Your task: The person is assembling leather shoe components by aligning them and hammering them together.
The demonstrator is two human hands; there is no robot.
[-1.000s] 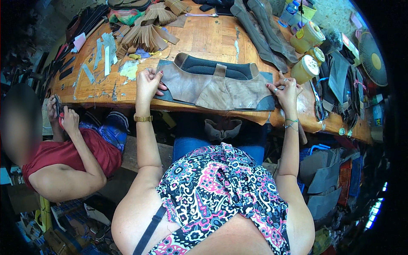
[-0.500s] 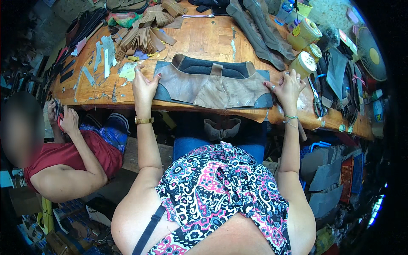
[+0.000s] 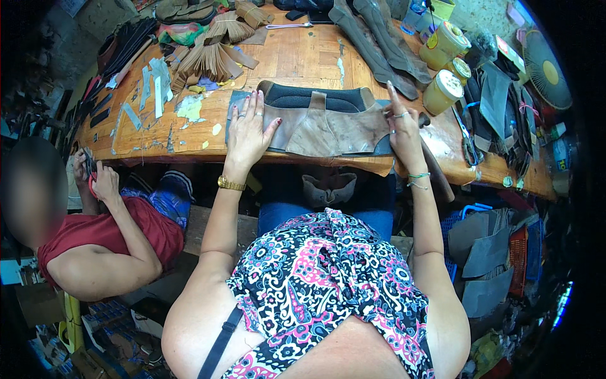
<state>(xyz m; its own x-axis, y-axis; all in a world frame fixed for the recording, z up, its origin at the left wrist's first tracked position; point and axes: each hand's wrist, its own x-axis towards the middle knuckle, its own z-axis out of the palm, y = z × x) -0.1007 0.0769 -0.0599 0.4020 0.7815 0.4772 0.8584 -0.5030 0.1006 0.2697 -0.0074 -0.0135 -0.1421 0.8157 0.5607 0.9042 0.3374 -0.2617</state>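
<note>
Pressing flat and open-fingered, the left hand (image 3: 247, 129) is pinning the brown leather shoe upper with dark padded collar (image 3: 322, 120) on the wooden workbench (image 3: 297, 60), while the right hand (image 3: 404, 129) is resting on its right end, index finger raised.

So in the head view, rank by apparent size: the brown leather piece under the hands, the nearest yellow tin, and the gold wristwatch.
1. Brown leather piece, largest.
2. Yellow tin.
3. Gold wristwatch, smallest, though nearer the camera than the tin.
</note>
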